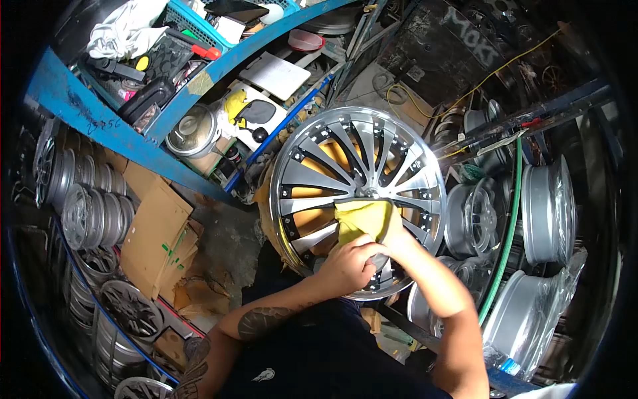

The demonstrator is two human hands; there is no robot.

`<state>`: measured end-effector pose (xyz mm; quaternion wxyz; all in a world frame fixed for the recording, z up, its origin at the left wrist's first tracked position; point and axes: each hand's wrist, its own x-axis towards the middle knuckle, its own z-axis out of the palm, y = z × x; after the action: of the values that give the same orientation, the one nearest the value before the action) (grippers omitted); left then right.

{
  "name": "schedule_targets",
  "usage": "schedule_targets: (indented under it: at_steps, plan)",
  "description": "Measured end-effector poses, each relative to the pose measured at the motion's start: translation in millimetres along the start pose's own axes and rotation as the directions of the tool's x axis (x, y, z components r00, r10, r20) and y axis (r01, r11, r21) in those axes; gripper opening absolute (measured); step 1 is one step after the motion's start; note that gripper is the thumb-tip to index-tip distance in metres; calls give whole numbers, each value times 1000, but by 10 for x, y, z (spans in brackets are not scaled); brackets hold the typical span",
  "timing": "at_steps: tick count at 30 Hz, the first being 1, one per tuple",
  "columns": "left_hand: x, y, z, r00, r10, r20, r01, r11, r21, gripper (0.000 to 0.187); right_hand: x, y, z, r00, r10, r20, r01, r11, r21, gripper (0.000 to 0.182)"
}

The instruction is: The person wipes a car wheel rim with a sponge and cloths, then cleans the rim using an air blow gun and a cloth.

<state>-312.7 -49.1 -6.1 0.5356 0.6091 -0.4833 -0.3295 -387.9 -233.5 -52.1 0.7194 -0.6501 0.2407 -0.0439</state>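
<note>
A large multi-spoke wheel rim [319, 171], silver and black with a polished lip, lies face up in the middle of the view. Over its lower spokes, just below the hub, is a yellow cloth [362, 218]. My left hand [349, 266] has its fingers curled at the cloth's lower edge, over the lower part of the rim. Beside it, my right hand [393, 241] is on the cloth, its fingers largely hidden by the yellow fabric. Orange-yellow material shows between the spokes.
Wheel rims [548, 213] stand stacked on the right, with more rims [86, 216] on the left. Cardboard [149, 233] leans at left. A blue shelf frame [86, 110] holds tools and a basket [193, 23]. A green hose [508, 246] runs down the right.
</note>
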Motion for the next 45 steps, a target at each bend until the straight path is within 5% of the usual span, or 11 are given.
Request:
schedule_targets:
  at_steps: [1,2,3,8,15,18,22,23,26,34,45]
  plan:
    - [3,2,14,1000,-21,7,21,1000,10,35,122,133,-159,999,25,20,-21,985,-173,32]
    - [10,-37,28,1000,-9,15,8,999,42,37,249,-355,23,963,241,120,-41,570,-821,24]
    - [14,-52,28,1000,-4,23,3,999,46,40,376,-845,206,870,444,213,290,-112,-950,21]
    - [62,-72,-20,993,-71,97,70,998,8,46,386,-430,298,801,598,-37,487,-686,-541,32]
    - [15,-146,-162,981,-120,155,127,991,-32,45,395,-33,152,812,533,237,521,-480,-706,39]
    - [43,-113,-269,980,-134,150,143,988,-52,45,462,-349,258,897,424,123,195,-132,-972,26]
    - [100,-80,-386,989,-101,112,110,991,-78,49,377,-289,86,923,196,331,290,212,-933,34]
    - [120,-79,-401,993,-64,97,73,994,-87,49,398,-217,82,925,235,298,118,568,-815,37]
    - [207,-58,-391,997,30,65,-23,993,-114,49,360,-99,20,944,186,273,-27,868,-496,37]
    - [425,168,-304,954,186,237,-119,955,-273,39,-187,364,472,758,-130,-639,163,987,-8,38]
    - [392,393,335,826,431,362,-262,863,-431,68,-1223,532,201,606,-59,-793,-5,997,-78,39]
